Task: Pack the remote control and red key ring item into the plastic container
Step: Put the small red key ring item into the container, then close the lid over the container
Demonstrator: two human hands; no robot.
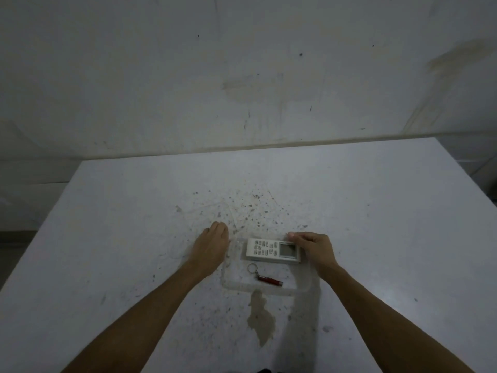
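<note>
Grip, right hand [313,249]: fingers curled over the display end of the remote [273,250], thumb at its far edge, grasping it. Grip, left hand [212,244]: flat, fingers extended, released, palm down on the surface [107,238], its edge against the container [305,286] wall at 9 o'clock.
Remote: white, keypad toward 9 o'clock, display toward 3 o'clock, lying crosswise in the container's 12 o'clock half.
Key ring [265,275]: red body with metal ring, inside the container at 6 o'clock of the remote, apart from it, ring end toward 10 o'clock.
Container: clear plastic, shallow, open, on the surface between both hands.
Surface: white, speckled; brown stain [261,319] at 6 o'clock of the container.
</note>
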